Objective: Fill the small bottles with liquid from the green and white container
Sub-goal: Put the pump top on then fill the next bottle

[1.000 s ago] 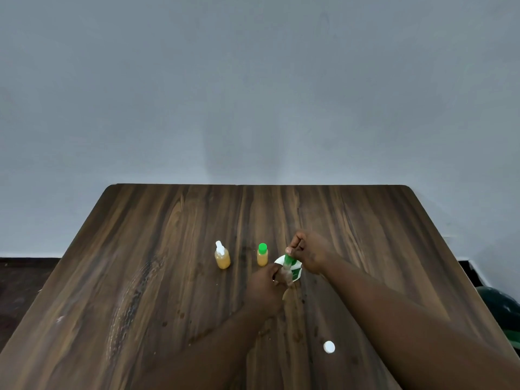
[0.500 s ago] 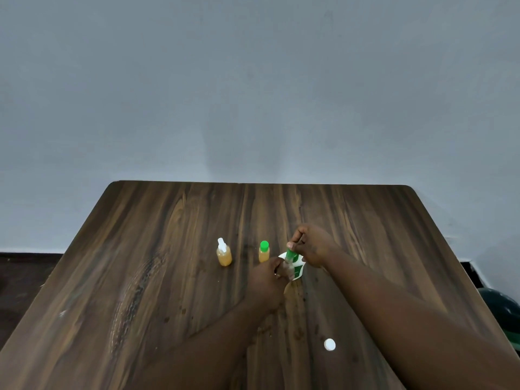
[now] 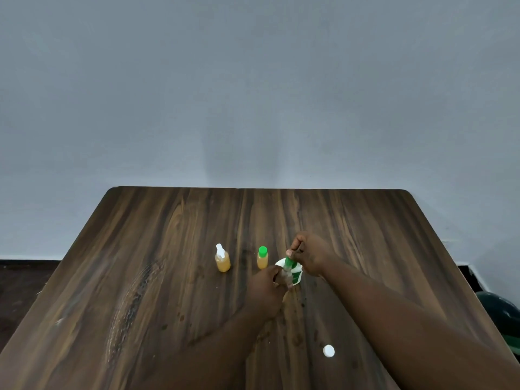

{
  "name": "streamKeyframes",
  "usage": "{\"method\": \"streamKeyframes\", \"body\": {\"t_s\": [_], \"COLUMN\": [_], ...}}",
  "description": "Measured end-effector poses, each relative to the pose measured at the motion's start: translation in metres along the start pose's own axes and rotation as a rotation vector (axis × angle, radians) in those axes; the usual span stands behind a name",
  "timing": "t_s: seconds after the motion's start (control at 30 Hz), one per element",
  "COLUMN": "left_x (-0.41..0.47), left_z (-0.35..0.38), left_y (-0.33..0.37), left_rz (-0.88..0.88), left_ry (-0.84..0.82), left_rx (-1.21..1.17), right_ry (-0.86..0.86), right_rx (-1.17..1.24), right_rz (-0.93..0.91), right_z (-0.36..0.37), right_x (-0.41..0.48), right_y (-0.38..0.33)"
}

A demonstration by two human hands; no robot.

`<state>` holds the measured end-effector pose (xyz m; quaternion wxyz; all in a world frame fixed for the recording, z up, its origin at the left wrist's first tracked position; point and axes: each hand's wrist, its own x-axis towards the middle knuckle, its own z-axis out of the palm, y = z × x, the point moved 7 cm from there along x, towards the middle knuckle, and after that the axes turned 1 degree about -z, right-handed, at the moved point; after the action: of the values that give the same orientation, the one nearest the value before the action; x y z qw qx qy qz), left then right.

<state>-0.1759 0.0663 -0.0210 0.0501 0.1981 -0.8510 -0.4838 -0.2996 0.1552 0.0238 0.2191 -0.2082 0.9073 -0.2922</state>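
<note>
My left hand [image 3: 267,285] grips a small clear bottle [image 3: 287,274] near the table's middle. My right hand [image 3: 309,254] pinches that bottle's green cap [image 3: 289,260] from above. The green and white container [image 3: 297,274] lies on the table just behind the bottle, partly hidden by it and my fingers. To the left stand two small bottles of amber liquid, one with a white spray top [image 3: 222,260] and one with a green cap [image 3: 262,258].
A loose white cap [image 3: 328,351] lies on the dark wooden table [image 3: 140,277] near its front right. A dark green object [image 3: 503,308] sits beyond the right edge. A grey wall rises behind the far edge.
Both hands stay at the small bottle with only slight shifts. Nothing was let go or picked up.
</note>
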Motion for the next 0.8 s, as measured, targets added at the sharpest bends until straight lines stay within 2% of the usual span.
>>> {"method": "streamKeyframes", "body": {"t_s": [0.13,0.33,0.5,0.63,0.8], "left_x": [0.003,0.001,0.003,0.002,0.004], "left_z": [-0.003,0.001,-0.002,-0.001,-0.003], "left_y": [0.002,0.000,-0.001,-0.002,0.000], "left_rz": [-0.003,-0.015,-0.011,-0.023,-0.021], "left_ry": [0.017,-0.004,0.022,0.022,0.032], "left_rx": [-0.034,-0.020,-0.023,-0.030,-0.038], "right_ry": [0.016,-0.007,0.023,-0.003,0.025], "right_rx": [0.038,-0.058,0.004,-0.079,-0.006], "right_rz": [-0.005,-0.008,0.007,-0.002,-0.010], "right_z": [-0.003,-0.003,-0.003,-0.002,-0.005], "right_x": [0.003,0.000,0.000,0.002,0.001], "right_y": [0.000,-0.003,0.004,-0.004,-0.002]}}
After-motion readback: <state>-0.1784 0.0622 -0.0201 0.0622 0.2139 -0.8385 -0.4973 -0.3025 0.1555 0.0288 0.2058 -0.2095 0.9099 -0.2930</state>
